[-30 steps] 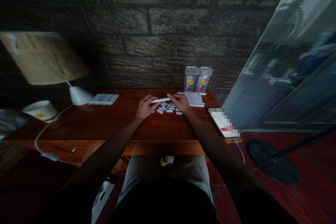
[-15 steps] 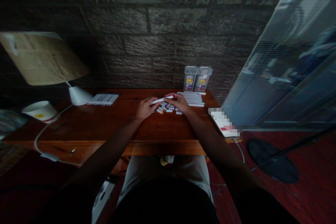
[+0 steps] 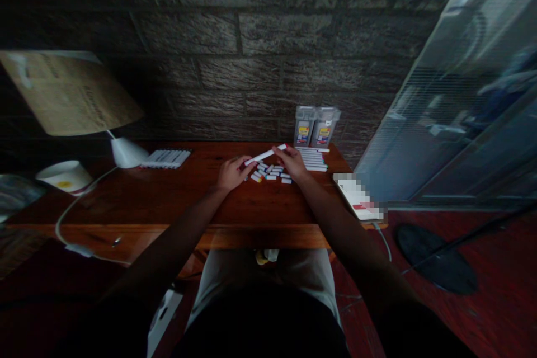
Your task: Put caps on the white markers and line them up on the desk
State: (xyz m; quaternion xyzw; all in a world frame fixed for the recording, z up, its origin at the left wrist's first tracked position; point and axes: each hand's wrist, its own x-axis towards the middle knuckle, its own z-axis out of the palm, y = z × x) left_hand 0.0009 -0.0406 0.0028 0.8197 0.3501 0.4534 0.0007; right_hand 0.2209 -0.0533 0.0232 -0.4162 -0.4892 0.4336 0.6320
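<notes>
A white marker [image 3: 265, 155] with a red tip end slants over the table, its right end higher. My left hand [image 3: 232, 173] has its fingers closed on the lower left end. Near the red end, my right hand [image 3: 293, 164] pinches the barrel between thumb and fingers. Just below the marker lies a loose pile of short white marker caps [image 3: 271, 177] with coloured ends. To the right of my right hand, several white markers [image 3: 315, 160] lie side by side in a row.
Two clear plastic cases [image 3: 304, 123] stand against the stone wall. Another row of markers [image 3: 166, 158] lies on the left by a lamp [image 3: 126, 152]. A paper cup [image 3: 65, 177] stands at the far left of the wooden table [image 3: 168, 201]. A blurred white object [image 3: 361, 198] sits at the right edge.
The marker has tilted more, its red end rising to the right. My right hand has shifted slightly right along it, uncovering more of the barrel and the caps. My left hand stays about put.
</notes>
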